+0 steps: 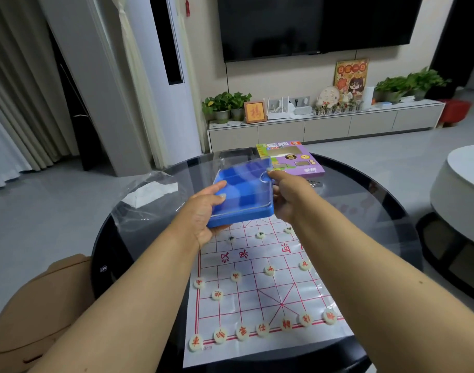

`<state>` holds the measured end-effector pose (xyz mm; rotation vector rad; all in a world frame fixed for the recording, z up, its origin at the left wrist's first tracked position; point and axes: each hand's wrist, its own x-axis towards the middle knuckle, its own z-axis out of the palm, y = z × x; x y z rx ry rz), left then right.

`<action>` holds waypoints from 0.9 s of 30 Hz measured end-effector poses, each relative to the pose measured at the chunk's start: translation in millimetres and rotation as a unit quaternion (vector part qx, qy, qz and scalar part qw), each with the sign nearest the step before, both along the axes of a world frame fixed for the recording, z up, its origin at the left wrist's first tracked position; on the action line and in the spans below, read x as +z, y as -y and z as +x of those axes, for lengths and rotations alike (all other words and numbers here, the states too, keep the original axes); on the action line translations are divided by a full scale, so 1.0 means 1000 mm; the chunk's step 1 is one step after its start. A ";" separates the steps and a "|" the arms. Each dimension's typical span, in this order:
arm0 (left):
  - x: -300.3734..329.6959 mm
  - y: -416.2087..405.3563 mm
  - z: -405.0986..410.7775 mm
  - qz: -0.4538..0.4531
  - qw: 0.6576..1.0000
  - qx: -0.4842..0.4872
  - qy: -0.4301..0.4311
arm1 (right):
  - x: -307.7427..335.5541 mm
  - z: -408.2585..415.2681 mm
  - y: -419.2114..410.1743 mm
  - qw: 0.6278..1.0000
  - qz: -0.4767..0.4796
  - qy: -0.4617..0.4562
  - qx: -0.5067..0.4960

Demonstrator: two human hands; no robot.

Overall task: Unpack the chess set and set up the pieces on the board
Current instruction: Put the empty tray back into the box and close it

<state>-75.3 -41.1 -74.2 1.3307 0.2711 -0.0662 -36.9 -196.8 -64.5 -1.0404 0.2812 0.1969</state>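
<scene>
Spreading across the near half of the round black desk (117, 238), the thin paper board (257, 292) looks flimsy and easily shifted, its small disc pieces (262, 329) light. Above its far edge, the blue case (244, 195), apparently rigid, smooth plastic, is best held by opposite edges: left hand (203, 211) grips the near-left corner, right hand (287, 195) pinches the right rim.

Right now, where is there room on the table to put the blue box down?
Bare glass shows right of the board, toward the table's rim, and left of it below the plastic bag. The board is crowded with pieces, and the purple box fills the far edge.
</scene>
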 end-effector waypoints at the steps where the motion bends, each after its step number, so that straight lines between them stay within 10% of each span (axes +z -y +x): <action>1: 0.001 0.000 0.005 0.011 1.000 -0.002 0.002 | -0.002 0.006 0.001 1.000 0.000 -0.006 0.001; 13: 0.001 -0.009 0.082 -0.065 0.992 0.104 -0.023 | -0.003 0.095 0.026 0.976 -0.216 0.009 -0.010; 27: -0.027 -0.017 0.129 -0.118 0.980 0.148 -0.059 | -0.072 0.159 0.064 0.661 -0.748 -0.064 0.001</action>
